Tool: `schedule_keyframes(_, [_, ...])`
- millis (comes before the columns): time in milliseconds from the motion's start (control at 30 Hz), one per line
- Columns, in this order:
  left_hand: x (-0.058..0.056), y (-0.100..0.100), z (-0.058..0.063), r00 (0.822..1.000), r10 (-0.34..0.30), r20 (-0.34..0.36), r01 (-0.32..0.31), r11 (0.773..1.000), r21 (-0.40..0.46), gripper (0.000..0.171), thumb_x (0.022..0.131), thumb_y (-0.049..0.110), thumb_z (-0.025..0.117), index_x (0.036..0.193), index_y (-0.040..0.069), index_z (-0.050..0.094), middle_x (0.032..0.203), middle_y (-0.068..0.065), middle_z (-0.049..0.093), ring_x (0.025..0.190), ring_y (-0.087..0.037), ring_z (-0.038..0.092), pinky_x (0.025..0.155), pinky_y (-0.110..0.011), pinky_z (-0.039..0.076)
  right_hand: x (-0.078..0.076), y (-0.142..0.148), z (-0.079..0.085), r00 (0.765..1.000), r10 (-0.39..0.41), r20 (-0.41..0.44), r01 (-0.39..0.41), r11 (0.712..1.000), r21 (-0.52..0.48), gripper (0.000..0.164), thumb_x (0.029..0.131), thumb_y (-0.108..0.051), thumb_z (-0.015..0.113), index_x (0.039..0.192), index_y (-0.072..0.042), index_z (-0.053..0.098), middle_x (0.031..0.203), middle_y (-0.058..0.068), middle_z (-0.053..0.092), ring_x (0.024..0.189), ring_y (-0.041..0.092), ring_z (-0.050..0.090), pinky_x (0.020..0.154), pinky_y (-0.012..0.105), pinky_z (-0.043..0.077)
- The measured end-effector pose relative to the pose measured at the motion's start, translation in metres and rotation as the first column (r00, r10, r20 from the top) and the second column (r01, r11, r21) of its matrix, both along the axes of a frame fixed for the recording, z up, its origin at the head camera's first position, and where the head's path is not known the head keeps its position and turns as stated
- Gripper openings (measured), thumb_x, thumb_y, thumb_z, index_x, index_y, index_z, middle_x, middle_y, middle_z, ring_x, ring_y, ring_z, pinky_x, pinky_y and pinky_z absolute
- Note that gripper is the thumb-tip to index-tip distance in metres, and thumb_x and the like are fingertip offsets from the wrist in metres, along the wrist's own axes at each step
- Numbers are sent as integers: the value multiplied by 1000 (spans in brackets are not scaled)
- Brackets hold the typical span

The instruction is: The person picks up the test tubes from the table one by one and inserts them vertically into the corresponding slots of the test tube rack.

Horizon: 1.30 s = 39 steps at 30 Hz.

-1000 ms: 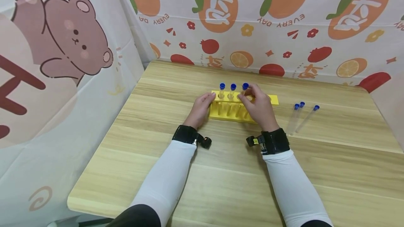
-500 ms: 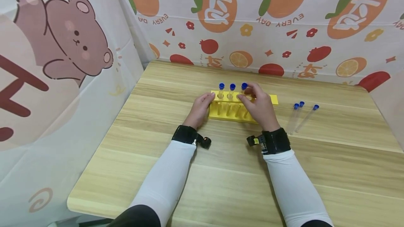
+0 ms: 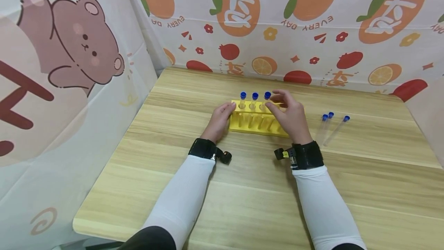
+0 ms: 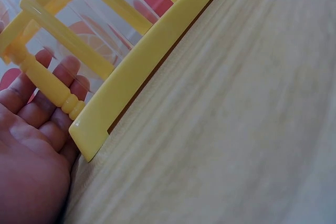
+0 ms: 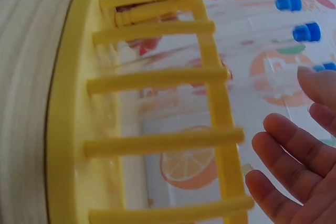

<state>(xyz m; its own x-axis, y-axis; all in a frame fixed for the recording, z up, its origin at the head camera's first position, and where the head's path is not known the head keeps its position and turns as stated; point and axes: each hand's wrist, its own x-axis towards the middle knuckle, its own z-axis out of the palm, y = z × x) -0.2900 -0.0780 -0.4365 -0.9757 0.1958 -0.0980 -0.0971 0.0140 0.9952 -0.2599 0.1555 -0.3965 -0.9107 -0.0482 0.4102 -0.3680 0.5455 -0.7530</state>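
A yellow test tube rack (image 3: 256, 131) stands on the table. My left hand (image 3: 218, 120) grips its left end, thumb on the top plate; in the left wrist view the fingers curl behind the end post (image 4: 50, 85). Three clear test tubes with blue caps stand in the leftmost holes: the left tube (image 3: 243, 95), the middle tube (image 3: 255, 96) and the right tube (image 3: 267, 95). Beside the right tube is my right hand (image 3: 293, 119), thumb and fingers spread apart. In the right wrist view its fingers (image 5: 283, 145) hold nothing; whether the thumb touches the tube I cannot tell.
Three more blue-capped tubes (image 3: 335, 131) lie on the wooden table (image 3: 249, 196) to the right of the rack. A printed cloth (image 3: 298, 49) hangs behind the table's back edge, and another cloth with a bear hangs at the left.
My right hand has let go of the third tube, its fingers parting and drawing back slightly to the right. The tube stays in the rack. My left hand has kept its hold.
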Motion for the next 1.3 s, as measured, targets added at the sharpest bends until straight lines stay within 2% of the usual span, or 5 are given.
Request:
schedule_keyframes(300, [-17,1,-28,1000,7,25,-8,999,53,40,94,42,52,105,4,63,116,-5,58,110,-13,49,104,-33,38,1,24,8,997,-72,-24,70,993,-97,47,85,-45,65,124,-21,54,107,1,66,99,10,59,89,38,49])
schedule_keyframes(633, [-18,2,-31,1000,11,23,-12,997,81,41,93,43,54,104,4,62,115,-5,58,107,-12,50,102,-33,40,5,53,15,968,-249,-13,245,959,-143,43,87,-43,63,124,-22,56,106,2,66,94,7,57,78,21,44])
schedule_keyframes(967, [-1,-1,-3,999,-13,30,12,1000,26,42,97,36,50,114,-1,60,125,-8,56,118,-15,49,107,-34,35,9,101,12,874,-477,92,486,852,-196,34,85,-36,68,116,-25,61,91,-9,64,81,7,53,67,19,41])
schedule_keyframes(1200, [-1,-1,-3,999,-15,28,14,999,45,39,97,36,50,109,0,61,122,-8,57,113,-14,50,105,-33,38,15,123,8,792,-567,227,602,787,-135,40,83,-42,68,118,-24,60,86,-16,58,77,1,53,67,19,41])
schedule_keyframes(1300, [-7,-1,-12,1000,-16,26,15,999,44,38,97,35,50,109,1,61,121,-8,57,113,-14,50,105,-33,38,16,133,4,749,-603,273,645,758,-94,42,82,-44,68,118,-24,59,84,-17,55,74,-1,53,63,17,42])
